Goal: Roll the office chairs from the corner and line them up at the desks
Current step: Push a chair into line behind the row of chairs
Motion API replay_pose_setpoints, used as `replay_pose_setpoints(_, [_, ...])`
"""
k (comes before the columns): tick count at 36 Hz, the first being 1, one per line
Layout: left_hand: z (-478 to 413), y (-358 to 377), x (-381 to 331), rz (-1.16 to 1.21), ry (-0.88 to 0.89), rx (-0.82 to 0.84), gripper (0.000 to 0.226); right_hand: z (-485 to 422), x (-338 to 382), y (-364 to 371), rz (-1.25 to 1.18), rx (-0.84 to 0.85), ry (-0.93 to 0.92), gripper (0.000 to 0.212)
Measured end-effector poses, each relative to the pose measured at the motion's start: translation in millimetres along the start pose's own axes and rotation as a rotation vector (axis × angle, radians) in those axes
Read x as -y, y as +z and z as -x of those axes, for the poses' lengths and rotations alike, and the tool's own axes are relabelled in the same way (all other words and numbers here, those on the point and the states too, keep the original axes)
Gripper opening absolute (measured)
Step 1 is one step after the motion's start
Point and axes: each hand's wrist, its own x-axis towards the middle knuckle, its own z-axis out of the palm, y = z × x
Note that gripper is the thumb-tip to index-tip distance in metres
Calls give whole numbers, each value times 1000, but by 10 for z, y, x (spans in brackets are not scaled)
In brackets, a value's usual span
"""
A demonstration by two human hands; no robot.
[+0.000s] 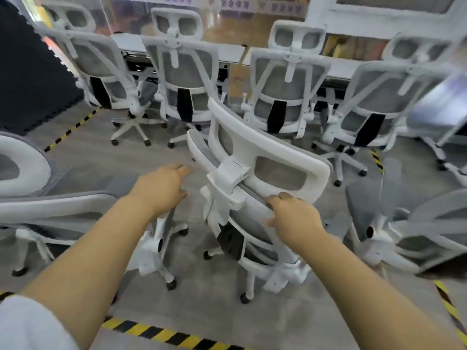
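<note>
A white office chair with grey mesh [255, 178] stands right in front of me, its back turned askew. My right hand [293, 218] grips the top edge of its backrest just under the headrest. My left hand [161, 188] hovers to the left of the chair with fingers stretched out, touching nothing that I can see. Several matching chairs [184, 79] stand in a row with their backs to me at the white desks [227, 53] along the far side.
More chairs crowd both sides: one at the left [50, 208] and one at the right [409, 223]. Yellow-black hazard tape [161, 333] marks the grey floor near me and at the left. A dark foam wall [32, 79] stands at far left.
</note>
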Motion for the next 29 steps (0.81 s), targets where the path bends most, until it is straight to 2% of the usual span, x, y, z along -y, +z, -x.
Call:
replay_pose_setpoints(5, [-114,48,-172,54,137,-65,60,213,-152,36,-27,-24,92,36])
replay_pose_setpoints(10, [-230,131,-320,68,243,-92,52,382,-382,51,-10,-35,206,45])
replay_pose_setpoints(14, [-255,247,-393,104,263,-59,40,453,-613,113,-48,-90,272,32])
replay_pose_setpoints(25, [-360,410,-689,206,308,-194,35,205,-1113,131,-140,-154,308,39])
replay_pose_setpoints(29, [-483,395,-714,230,284,-168,37,123,-1238,141,-140,-153,308,42])
